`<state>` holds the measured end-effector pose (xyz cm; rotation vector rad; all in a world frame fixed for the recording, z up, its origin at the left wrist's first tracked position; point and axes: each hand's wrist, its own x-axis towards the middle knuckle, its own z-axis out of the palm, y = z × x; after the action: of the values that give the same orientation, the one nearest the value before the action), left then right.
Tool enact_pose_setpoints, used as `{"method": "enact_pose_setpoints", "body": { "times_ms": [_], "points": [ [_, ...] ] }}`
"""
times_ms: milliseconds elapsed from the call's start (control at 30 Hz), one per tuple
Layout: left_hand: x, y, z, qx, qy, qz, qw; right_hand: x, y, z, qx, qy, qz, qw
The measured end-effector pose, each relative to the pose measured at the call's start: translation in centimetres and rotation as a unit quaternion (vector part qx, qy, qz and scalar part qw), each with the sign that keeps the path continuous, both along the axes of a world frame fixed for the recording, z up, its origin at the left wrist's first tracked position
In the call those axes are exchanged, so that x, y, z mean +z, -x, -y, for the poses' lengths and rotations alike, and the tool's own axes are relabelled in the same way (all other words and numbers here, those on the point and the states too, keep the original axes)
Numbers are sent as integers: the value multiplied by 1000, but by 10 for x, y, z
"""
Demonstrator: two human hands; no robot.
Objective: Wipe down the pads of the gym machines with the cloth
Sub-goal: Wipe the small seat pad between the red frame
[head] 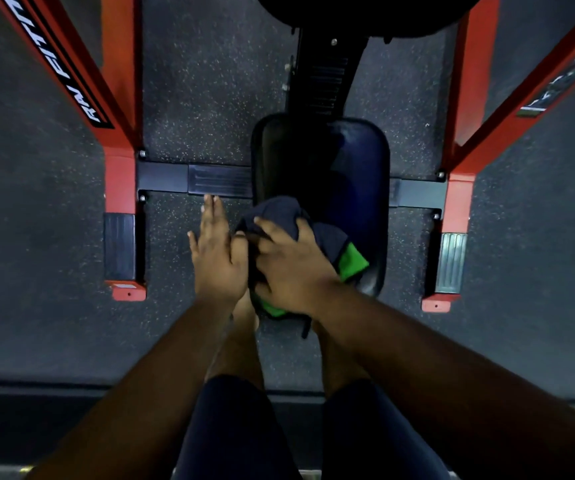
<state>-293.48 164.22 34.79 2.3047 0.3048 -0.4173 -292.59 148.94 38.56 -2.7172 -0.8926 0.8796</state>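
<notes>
right hand (293, 268) atop cloth (313, 244), seemingly bunched

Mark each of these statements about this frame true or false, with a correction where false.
1. The right hand grips the bunched dark blue and green cloth against the near end of the black padded seat. True.
2. The left hand holds a spray bottle. False: its fingers are straight and hold nothing; it lies flat beside the cloth.
3. The machine's frame is painted yellow. False: the frame is red, with black rubber-capped feet.
4. A black crossbar runs between the two red frame legs, passing under the seat. True.
5. The floor is dark speckled rubber. True.
</notes>
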Motion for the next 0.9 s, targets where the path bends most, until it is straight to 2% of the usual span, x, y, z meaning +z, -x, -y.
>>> {"method": "enact_pose_setpoints", "body": {
  "times_ms": [167,233,300,367,433,500,633,700,767,900],
  "points": [
    [10,10,17,-100,-30,-22,994,-5,53,50,-76,6,30,997],
    [12,11,26,-142,-55,-16,988,-5,55,72,-157,8,31,987],
    [12,10,36,-196,-87,-5,977,-7,47,95,-281,13,17,959],
    [11,5,45,-242,-123,1,962,-17,24,115,-398,7,-26,917],
    [7,-3,56,-263,-142,2,954,-28,-2,125,-464,-8,-59,884],
    [2,-10,67,-262,-154,-8,953,-31,-9,120,-486,-4,-51,872],
    [-2,-11,73,-247,-168,-3,954,-7,59,85,-502,16,-4,865],
    [-3,-10,72,-255,-170,-2,952,-2,79,82,-512,0,-18,859],
    [-4,-11,73,-267,-178,0,947,-16,60,98,-526,-29,-38,849],
    [-7,-11,73,-266,-183,9,946,-61,-37,134,-518,-65,-39,852]
  ]
}}
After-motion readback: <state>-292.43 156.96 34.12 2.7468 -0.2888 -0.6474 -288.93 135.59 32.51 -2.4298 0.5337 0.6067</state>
